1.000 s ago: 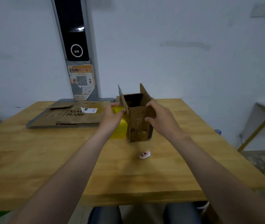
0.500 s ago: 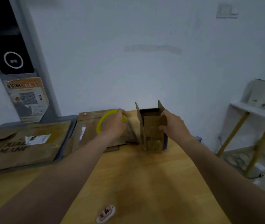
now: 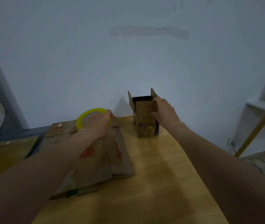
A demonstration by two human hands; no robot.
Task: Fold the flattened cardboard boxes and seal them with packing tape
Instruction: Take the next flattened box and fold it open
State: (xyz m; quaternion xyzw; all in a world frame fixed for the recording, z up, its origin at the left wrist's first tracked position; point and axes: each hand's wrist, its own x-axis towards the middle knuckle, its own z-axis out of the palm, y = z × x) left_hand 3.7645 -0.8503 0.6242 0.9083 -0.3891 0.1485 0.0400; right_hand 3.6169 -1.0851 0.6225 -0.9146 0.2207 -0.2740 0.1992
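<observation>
A small brown cardboard box (image 3: 144,122) stands upright at the far edge of the wooden table (image 3: 157,183), its top flaps up and its mouth open. My right hand (image 3: 164,111) grips its upper right side and near flap. My left hand (image 3: 98,122) holds a yellow roll of packing tape (image 3: 86,118) above a stack of flattened cardboard boxes (image 3: 106,159) that lies left of the standing box.
More flattened cardboard (image 3: 7,152) lies at the far left on a grey base. A grey post (image 3: 1,97) with a printed poster rises there. A white shelf with yellow legs (image 3: 261,120) stands to the right, off the table. The wall is close behind.
The view has swung right and closer. The standing box now sits at the table's far right, held by my right hand. My left hand has carried the tape roll over the flat stack.
</observation>
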